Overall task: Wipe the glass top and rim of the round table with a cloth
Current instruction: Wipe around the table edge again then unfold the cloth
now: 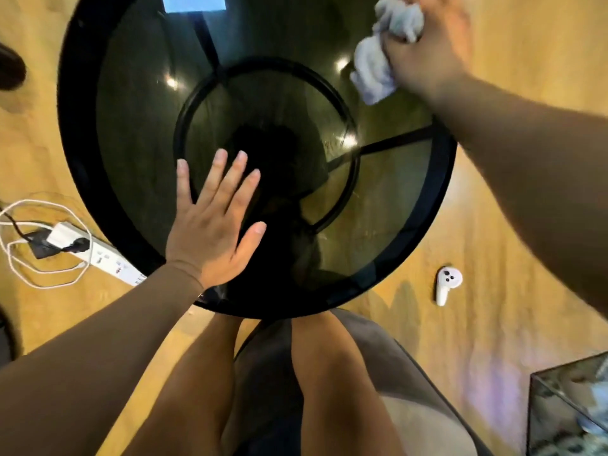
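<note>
Warm yellow-brown wooden floor (493,225) fills the edges of your head view, and the round tabletop (74,126) sits in the middle of it, seen from almost straight above. Its glass (138,126) is dark and smoky inside a broad black rim. Through it you can see a smaller black ring (184,126) lower down, with dark bars running out from that ring to the rim. Small bright light spots glint on the glass, and a pale blue rectangle (194,2) shows at the far edge.

Your left hand (214,225) lies flat on the near part of the glass, fingers straight and spread, holding nothing. Your right hand (431,51) is at the far right of the tabletop, fingers curled tight round a bunched white cloth (378,67). The cloth hangs over the glass just inside the rim; motion blur hides whether it is pressed down.

On the floor to your left, a white power strip (108,258) lies beside the rim with plugs in it and a looped white cable (19,268). To your right, a white handheld controller (445,284) lies apart from the table. A glass-sided box (569,406) stands in the near right corner. Your bare knees (329,373) and a grey seat (388,350) are just beside the near rim.
</note>
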Demonstrator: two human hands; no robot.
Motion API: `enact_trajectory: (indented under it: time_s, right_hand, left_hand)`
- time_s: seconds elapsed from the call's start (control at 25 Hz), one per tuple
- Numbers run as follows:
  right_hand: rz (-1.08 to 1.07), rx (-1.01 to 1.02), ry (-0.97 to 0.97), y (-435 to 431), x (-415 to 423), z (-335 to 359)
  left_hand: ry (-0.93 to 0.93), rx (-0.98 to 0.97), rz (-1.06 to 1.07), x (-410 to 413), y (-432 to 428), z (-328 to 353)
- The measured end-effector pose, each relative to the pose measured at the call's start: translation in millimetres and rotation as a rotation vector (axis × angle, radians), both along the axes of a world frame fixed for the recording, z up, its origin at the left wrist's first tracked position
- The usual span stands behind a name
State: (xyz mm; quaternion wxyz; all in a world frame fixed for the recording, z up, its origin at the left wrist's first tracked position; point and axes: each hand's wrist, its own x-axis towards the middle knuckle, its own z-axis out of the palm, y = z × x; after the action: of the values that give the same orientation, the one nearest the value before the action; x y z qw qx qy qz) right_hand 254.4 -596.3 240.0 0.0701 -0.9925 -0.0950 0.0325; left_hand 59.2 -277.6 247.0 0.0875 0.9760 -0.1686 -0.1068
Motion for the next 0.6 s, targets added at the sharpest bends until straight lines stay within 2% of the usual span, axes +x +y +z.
enact_trajectory:
  time_s: [0.04, 0.08, 0.12, 0.2, 0.24, 0.28, 0.32, 0.36, 0.44, 0.48, 0.52, 0.56, 0.6]
  right_hand:
    - [-0.043, 0.173, 0.16, 17.1, -26.0, 3.1]
    - [-0.001, 0.2, 0.143, 29.7, -47.5, 9.1]
    - [-0.01, 0.066, 0.117, 46.6, -96.1, 31.0]
    - [0.289, 0.416, 0.261, 69.5, -216.2, 15.4]
    - [0.491, 0.735, 0.464, 69.4, -243.2, 20.2]
    - [0.679, 0.439, 0.408, 55.6, -258.5, 30.8]
    - [0.699, 0.46, 0.488, 47.0, -248.1, 26.7]
    - [0.718, 0.582, 0.486, 32.9, -230.1, 21.3]
    - [0.339, 0.801, 0.604, 3.9, -170.1, 34.9]
    - [0.416, 0.655, 0.534, -8.1, -137.5, 31.2]
    - [0.527, 0.373, 0.321, -25.0, -100.8, 29.2]
    - [0.552, 0.162, 0.199, -32.1, -61.4, 35.2]
    - [0.496, 0.067, 0.199, -36.4, -33.3, 36.1]
  left_hand:
    - [0.002, 0.01, -0.001, 0.0, -0.4, -0.2]
    - [-0.001, 0.018, -0.005, 0.3, -0.6, -0.7]
    - [-0.003, 0.022, -0.01, 0.9, -0.9, -1.1]
    - [-0.008, 0.017, -0.012, 1.9, -0.6, -0.6]
    - [-0.013, 0.013, -0.011, 1.7, -0.5, -0.5]
    - [-0.015, 0.009, -0.014, 1.0, -0.9, -0.8]
    - [-0.016, 0.004, -0.019, 0.9, -1.3, -1.0]
    - [-0.018, 0.0, -0.023, 0.9, -0.9, -0.8]
    - [-0.033, -0.008, -0.024, 1.8, -0.5, -1.6]
    - [-0.035, -0.015, -0.024, 1.4, -0.5, -1.3]
    - [-0.037, -0.023, -0.026, 1.8, -0.5, -1.6]
    - [-0.043, -0.034, -0.027, 2.0, -0.3, -1.9]
    - [-0.061, -0.053, -0.026, 2.2, 0.3, -2.3]
